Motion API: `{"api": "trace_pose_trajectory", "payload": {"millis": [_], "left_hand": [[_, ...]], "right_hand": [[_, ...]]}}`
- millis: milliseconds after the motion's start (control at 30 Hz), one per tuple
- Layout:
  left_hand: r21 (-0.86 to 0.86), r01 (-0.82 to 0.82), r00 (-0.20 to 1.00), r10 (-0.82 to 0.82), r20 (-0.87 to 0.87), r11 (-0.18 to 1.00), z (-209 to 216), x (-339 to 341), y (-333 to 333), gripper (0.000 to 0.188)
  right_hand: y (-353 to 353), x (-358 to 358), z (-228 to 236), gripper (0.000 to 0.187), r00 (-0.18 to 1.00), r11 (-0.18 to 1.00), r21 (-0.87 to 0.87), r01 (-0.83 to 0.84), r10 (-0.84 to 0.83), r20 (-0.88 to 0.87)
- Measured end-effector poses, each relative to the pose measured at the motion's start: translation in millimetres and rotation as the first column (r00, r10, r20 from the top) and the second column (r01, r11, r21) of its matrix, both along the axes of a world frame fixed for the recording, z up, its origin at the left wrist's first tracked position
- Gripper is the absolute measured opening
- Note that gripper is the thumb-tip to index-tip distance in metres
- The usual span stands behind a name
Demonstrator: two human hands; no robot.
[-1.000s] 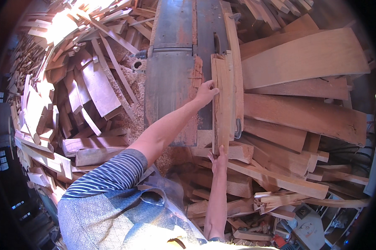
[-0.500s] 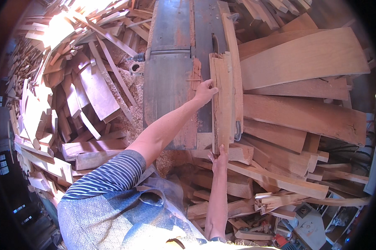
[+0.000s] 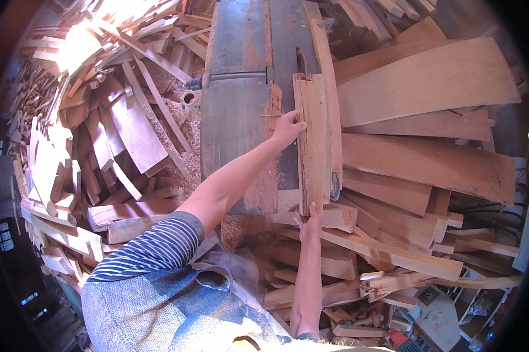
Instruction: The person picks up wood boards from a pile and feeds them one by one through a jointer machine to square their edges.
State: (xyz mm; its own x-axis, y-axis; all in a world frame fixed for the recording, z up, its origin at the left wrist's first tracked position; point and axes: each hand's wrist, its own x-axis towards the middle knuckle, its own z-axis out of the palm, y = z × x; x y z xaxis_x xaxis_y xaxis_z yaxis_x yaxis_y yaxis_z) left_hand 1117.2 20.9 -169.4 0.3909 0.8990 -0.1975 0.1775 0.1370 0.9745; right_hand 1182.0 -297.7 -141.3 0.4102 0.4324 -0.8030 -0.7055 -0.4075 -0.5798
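Observation:
A long, rough-edged wooden board [image 3: 315, 135] lies lengthwise on the metal machine table [image 3: 235, 135], beside a wooden guide strip [image 3: 333, 117] on its right. Its far end is close to a partly visible circular saw blade [image 3: 301, 61]; whether they touch I cannot tell. My left hand [image 3: 289, 129] is closed, its curled fingers and thumb against the board's left edge about a third of the way along. At the near end, my right hand [image 3: 309, 223] grips the board, thumb on top and fingers partly hidden beneath.
Reddish wood splinters [image 3: 275, 100] lie on the table left of the board. Wide planks [image 3: 423, 164] are stacked on the right. Offcuts [image 3: 129, 123] and sawdust crowd the left side. More timber [image 3: 329, 258] lies below my right forearm, near a grey machine part [image 3: 434, 317].
The view has shifted very slightly. Both hands keep their places on the board, and no clear movement of the board along the table shows.

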Motion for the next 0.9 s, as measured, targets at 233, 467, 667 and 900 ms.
{"api": "trace_pose_trajectory", "payload": {"millis": [233,467,667,900], "left_hand": [[-0.005,0.006,1.000,-0.006,0.008,1.000,4.6,3.9,1.3,0.036],[-0.010,0.068,0.997,-0.068,0.043,0.998,-8.2,-7.3,-16.8,0.038],[0.122,-0.034,0.999,0.032,0.016,0.992,12.7,-6.7,-69.0,0.029],[0.059,-0.029,0.999,0.030,-0.025,0.998,21.0,-7.6,-60.3,0.033]], "right_hand": [[4.4,1.6,0.6,0.038,1.000,1.000,-0.015,0.021,-0.021,-0.008],[15.1,1.1,-1.8,0.036,0.999,1.000,-0.002,0.027,-0.027,-0.019],[16.3,4.9,-3.7,0.036,0.999,0.999,-0.017,0.041,-0.041,-0.003],[23.9,3.2,-3.0,0.034,1.000,1.000,0.001,0.028,-0.028,-0.005]]}}
